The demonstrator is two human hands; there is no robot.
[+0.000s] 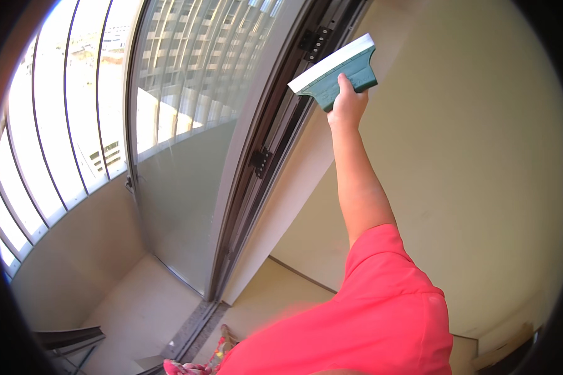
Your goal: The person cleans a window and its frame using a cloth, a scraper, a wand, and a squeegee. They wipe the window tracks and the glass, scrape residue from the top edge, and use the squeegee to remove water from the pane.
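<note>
My right hand [349, 103], reaching up and forward, grips a squeegee [340, 79] by its teal plastic body. The thumb lies along the near face. A long white blade [332, 64] runs along the top edge of the squeegee, tilted up to the right. Behind it stands the dark metal door frame [281, 126] with black hinges [261, 162]; whether the blade touches the frame, I cannot tell. Left of the frame is a glass door panel [183, 187] with reflections and faint streaks. My left hand is out of view.
Vertical bars [65, 122] stand above a low balcony wall [89, 234]. A door track [194, 333] crosses the floor below. A plain wall [460, 164] rises on the right. Patterned fabric [223, 349] shows at the bottom, and a dark-edged frame [70, 336] at lower left.
</note>
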